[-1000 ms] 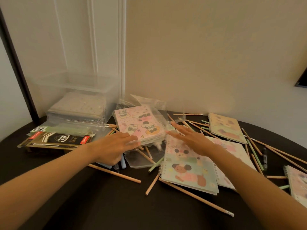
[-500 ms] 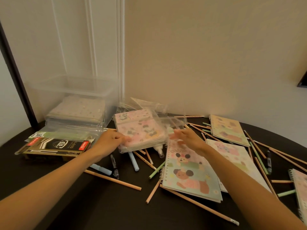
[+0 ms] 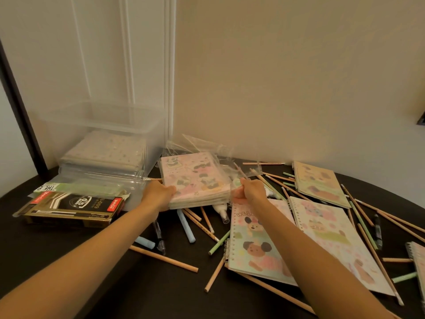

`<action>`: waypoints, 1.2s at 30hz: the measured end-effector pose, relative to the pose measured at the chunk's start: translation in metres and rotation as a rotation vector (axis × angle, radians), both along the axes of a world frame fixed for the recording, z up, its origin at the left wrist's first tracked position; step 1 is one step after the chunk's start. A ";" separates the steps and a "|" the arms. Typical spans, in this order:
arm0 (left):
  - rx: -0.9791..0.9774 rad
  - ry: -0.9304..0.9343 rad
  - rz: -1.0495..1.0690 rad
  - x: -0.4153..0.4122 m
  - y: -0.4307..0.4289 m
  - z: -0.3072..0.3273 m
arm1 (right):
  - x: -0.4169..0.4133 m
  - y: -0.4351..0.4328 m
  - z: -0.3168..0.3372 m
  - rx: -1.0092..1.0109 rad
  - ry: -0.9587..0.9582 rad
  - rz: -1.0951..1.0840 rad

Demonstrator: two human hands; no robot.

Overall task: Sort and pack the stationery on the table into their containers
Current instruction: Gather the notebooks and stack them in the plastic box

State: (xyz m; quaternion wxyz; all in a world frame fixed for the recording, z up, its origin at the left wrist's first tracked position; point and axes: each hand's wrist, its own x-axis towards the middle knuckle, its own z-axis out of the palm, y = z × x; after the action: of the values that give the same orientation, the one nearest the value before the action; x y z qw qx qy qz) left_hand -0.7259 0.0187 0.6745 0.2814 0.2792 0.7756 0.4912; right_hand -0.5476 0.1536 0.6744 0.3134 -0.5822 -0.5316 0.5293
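- My left hand grips the near left corner of the pink notebook stack, fingers curled under its edge.
- My right hand is clenched on the clear bag at the stack's near right corner, pinching the plastic.
- The stack is inside that bag, at mid table, and its near edge sits over some pens and pencils.
- A clear box stands just left of the stack, against the wall. More notebooks lie flat inside it.
- A black and gold pen box lies on the near left, in front of the clear box. A green pack sits just behind it.
- Spiral notebooks lie loose on the right: one under my right forearm, one beside it, one farther back.
- Loose pencils are scattered across the dark table, mostly centre and right.
- Two light blue pens and a white tube lie just near of the stack.
- A black pen lies by my left forearm.
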 end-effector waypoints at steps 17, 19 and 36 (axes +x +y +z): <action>0.112 -0.523 -0.034 -0.011 0.011 0.019 | -0.009 -0.034 0.029 -0.186 0.578 -0.171; 0.118 -0.532 -0.033 -0.010 0.012 0.020 | -0.012 -0.045 0.028 -0.216 0.709 -0.165; 0.074 -0.396 -0.122 -0.002 0.007 0.017 | -0.027 -0.067 0.027 -0.194 0.854 -0.193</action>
State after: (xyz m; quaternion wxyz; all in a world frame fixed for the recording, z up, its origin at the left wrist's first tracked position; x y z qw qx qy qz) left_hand -0.7276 0.0258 0.6913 0.4472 0.2336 0.6684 0.5466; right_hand -0.5748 0.0866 0.7019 0.4968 -0.3853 -0.2455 0.7379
